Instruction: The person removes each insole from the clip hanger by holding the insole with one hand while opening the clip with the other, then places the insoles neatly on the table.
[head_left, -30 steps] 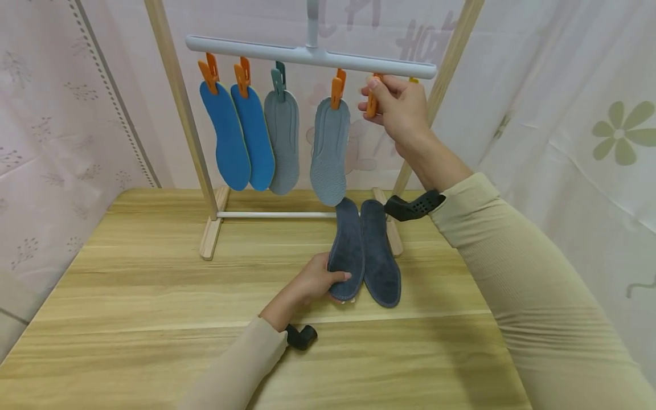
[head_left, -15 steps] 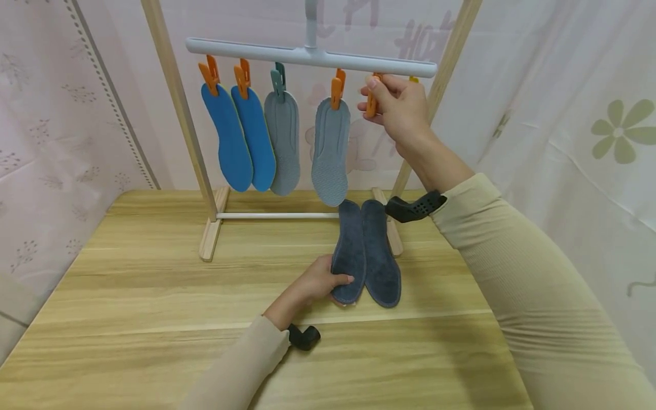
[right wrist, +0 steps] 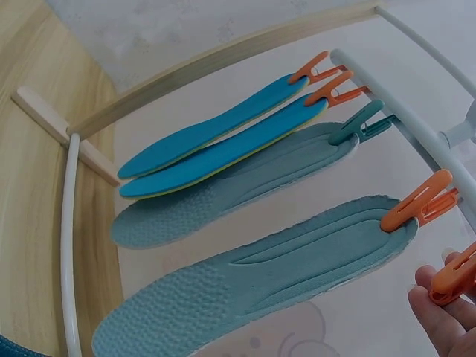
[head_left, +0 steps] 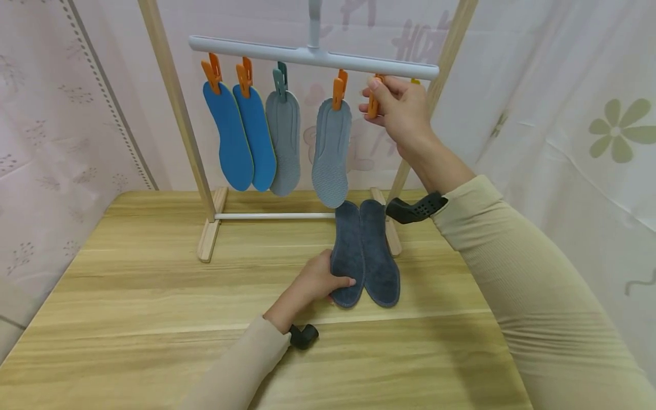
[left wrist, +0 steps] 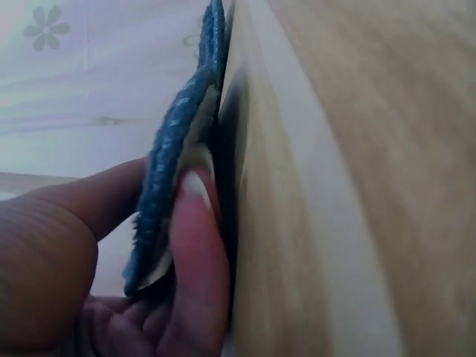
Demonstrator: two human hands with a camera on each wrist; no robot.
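Note:
My left hand (head_left: 316,278) pinches the near end of the left dark grey insole (head_left: 348,256), thumb on top and fingers underneath. In the left wrist view that insole (left wrist: 175,149) is slightly lifted at this end, close above the tabletop. A second dark grey insole (head_left: 379,253) lies against its right side. Up at the hanger bar (head_left: 307,56), my right hand (head_left: 407,111) holds an orange clothespin (head_left: 374,102) between thumb and fingers; no insole hangs from it. Beside it, another orange clothespin (right wrist: 416,201) grips a light grey insole (right wrist: 260,275).
Two blue insoles (head_left: 229,136) and another light grey insole (head_left: 283,142) hang farther left from clothespins. The wooden stand (head_left: 176,108) has feet and a white crossbar (head_left: 277,216) on the table (head_left: 154,307). A yellow clip (head_left: 415,81) shows behind my right hand.
The left dark grey insole has shifted slightly toward me with my left hand, and its near end has come a little lower in view. My right hand stays on the orange clothespin.

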